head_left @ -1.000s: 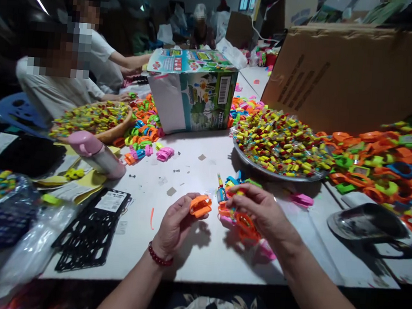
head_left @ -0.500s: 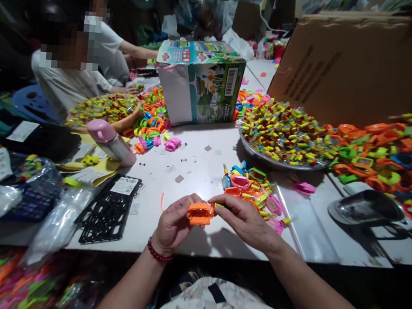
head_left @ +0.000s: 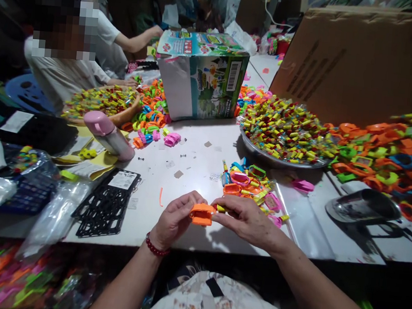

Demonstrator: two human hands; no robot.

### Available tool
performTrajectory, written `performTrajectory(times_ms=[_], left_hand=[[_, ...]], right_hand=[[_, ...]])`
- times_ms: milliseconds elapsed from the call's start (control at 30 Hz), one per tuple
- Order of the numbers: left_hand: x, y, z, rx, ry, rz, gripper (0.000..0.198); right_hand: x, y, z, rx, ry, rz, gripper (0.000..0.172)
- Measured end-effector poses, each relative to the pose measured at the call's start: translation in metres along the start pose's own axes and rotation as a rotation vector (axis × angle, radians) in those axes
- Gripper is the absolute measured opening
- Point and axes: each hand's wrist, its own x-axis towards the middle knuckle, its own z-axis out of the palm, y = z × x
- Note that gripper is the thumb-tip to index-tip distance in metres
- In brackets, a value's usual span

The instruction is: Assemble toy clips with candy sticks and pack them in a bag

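Observation:
Above the front of the white table, my left hand (head_left: 175,218) is closed on an orange plastic toy watch (head_left: 202,214), its hollow side facing me. My right hand (head_left: 245,220) pinches a small yellow-and-red tube (head_left: 219,208) at the right end of that orange piece; the fingers partly hide the tube. Just beyond my right hand lies a pile of colored toy watches (head_left: 241,178) with yellow pieces among them. A metal bowl (head_left: 280,158) farther back is heaped with small wrapped yellow-and-red tubes (head_left: 289,130).
A printed carton (head_left: 214,86) stands mid-table, and a large cardboard box (head_left: 355,66) at back right. To the left are a pink-capped bottle (head_left: 109,136), a black plastic frame (head_left: 107,206) and a blue basket (head_left: 28,186). A metal scoop (head_left: 363,210) lies at right. Co-workers sit at back left.
The yellow-and-red tube in my right hand is now against the orange watch's right end and shows more. Both hands have shifted slightly right. A co-worker's arm at back left has risen.

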Motion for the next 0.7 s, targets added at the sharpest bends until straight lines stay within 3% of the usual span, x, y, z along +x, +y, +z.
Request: performTrajectory(times_ms=[267, 533, 700], left_hand=[[0.002, 0.004, -0.005, 0.134, -0.089, 0.043, 0.028], [0.018, -0.012, -0.010, 0.171, -0.053, -0.083, 0.027], [0.032, -0.004, -0.006, 0.225, -0.061, -0.037, 0.031]], right_hand=[[0.000, 0.002, -0.002, -0.124, -0.037, -0.053, 0.025], [-0.002, 0.020, -0.006, -0.132, -0.005, 0.074, 0.030], [0.002, 0.025, -0.008, -0.102, 0.012, 0.068, 0.025]])
